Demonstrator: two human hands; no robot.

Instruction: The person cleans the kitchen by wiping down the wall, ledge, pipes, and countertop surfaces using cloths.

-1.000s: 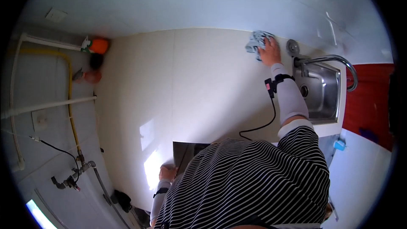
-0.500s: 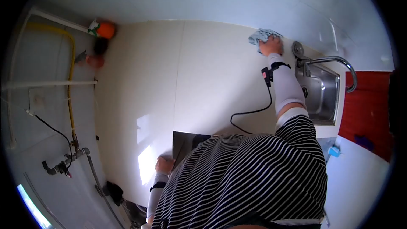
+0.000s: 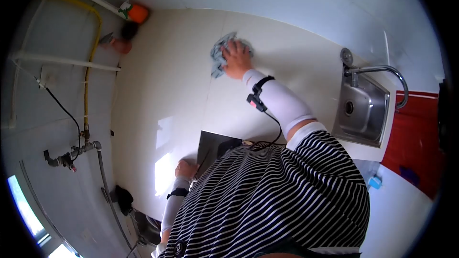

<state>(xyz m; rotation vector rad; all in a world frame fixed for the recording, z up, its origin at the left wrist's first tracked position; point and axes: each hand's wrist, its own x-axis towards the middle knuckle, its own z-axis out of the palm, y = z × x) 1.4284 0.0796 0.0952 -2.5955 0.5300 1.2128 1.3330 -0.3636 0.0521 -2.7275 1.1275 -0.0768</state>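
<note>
My right hand (image 3: 237, 61) presses a crumpled grey-blue cloth (image 3: 217, 55) flat against the pale countertop (image 3: 267, 62), near the back wall. Its fingers are over the cloth, which bunches out on both sides of the hand. Down by the front of the counter, my left hand (image 3: 186, 168) lies with curled fingers beside a dark rectangular panel (image 3: 206, 149). What those fingers hold, if anything, is hidden. A black strap with a small device (image 3: 256, 100) and a cable sits around my right wrist.
A steel sink (image 3: 363, 110) with a curved faucet (image 3: 389, 69) and a round drain strainer (image 3: 346, 56) is at the right. An orange spray bottle (image 3: 137, 13) stands in the far left corner. A yellow hose (image 3: 88, 76) and pipes run along the left wall.
My right hand has swept the cloth left along the counter, away from the sink. My left hand remains beside the dark panel. The camera view has shifted slightly.
</note>
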